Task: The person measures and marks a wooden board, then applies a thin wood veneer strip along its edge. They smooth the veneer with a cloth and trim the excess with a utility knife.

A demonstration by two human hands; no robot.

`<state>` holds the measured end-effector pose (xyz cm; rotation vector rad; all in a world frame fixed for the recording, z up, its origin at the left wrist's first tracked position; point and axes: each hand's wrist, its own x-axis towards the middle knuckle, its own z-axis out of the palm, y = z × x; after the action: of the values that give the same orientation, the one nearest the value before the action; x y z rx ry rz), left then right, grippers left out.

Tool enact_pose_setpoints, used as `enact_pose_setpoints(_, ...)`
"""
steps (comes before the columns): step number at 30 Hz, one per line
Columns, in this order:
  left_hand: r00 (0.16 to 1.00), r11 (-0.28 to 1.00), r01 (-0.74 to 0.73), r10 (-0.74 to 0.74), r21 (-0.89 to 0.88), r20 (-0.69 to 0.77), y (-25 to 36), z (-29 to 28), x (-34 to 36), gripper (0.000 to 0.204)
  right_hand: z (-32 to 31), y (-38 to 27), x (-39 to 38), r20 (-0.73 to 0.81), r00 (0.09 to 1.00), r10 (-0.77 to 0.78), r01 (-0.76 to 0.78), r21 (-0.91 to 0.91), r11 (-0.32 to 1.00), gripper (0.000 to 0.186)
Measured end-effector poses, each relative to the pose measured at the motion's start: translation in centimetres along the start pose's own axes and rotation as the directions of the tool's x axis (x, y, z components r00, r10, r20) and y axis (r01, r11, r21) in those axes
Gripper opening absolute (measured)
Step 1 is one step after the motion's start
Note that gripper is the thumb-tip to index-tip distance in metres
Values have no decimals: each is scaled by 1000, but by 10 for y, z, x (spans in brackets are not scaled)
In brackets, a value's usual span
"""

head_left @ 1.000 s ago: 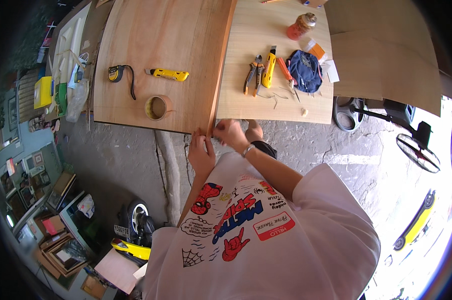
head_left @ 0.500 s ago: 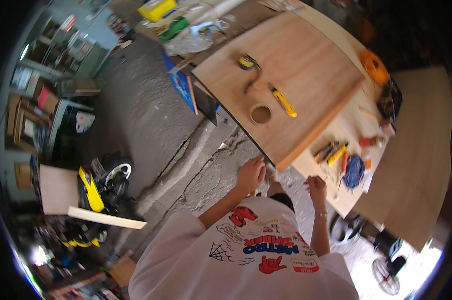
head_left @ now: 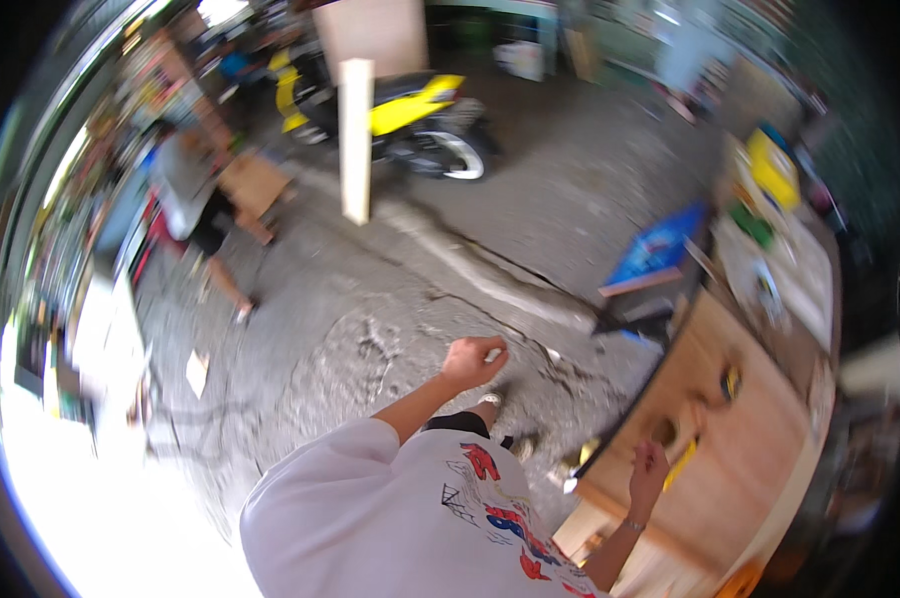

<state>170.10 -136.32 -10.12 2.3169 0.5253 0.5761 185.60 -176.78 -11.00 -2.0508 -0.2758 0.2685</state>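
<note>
My left hand (head_left: 475,362) hangs over the cracked concrete floor, its fingers loosely curled and nothing seen in them. To the right, my right hand (head_left: 649,468) is in front of the wooden panel (head_left: 739,488); its fingers are smeared, and I cannot tell whether it touches the panel. Beside that hand, a yellow utility knife (head_left: 682,462) lies on the panel, partly hidden by it. A round brown ring or hole (head_left: 662,431) shows just past my fingertips. Farther up the panel sits a yellow and black tape measure (head_left: 731,383).
A blue sheet (head_left: 654,249) leans by the bench's far left side. A yellow motorcycle (head_left: 410,105) stands at the back, behind a pale wooden plank (head_left: 355,140). At the left, a person (head_left: 186,184) is near a brown board (head_left: 254,184). A raised concrete ridge (head_left: 470,264) crosses the floor.
My view has swung left, so the panel and bench now sit at the lower right and the motorcycle at the top. The person at the left has come into view. The tools remain on the panel.
</note>
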Motion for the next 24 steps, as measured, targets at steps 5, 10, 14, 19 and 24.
enact_pose_setpoints(5,920,999,-6,-9,-39,-391,7,-85,-7,32,49,-45,88,293,940,-176,222,-134,966,23)
enact_pose_setpoints(10,720,923,192,-363,-333,-591,-6,-164,-32,36,167,-130,122,574,768,-284,348,-1,938,25)
enact_pose_setpoints(14,529,990,139,-44,35,-848,-39,-265,-53,27,294,-193,111,759,552,-347,453,76,888,24)
enact_pose_setpoints(19,170,914,93,375,394,-911,-52,-431,-93,16,470,-193,92,948,261,-180,541,11,841,22)
enact_pose_setpoints(24,-527,408,-5,775,913,-349,8,-575,-114,21,561,-101,99,953,185,239,527,-302,795,24)
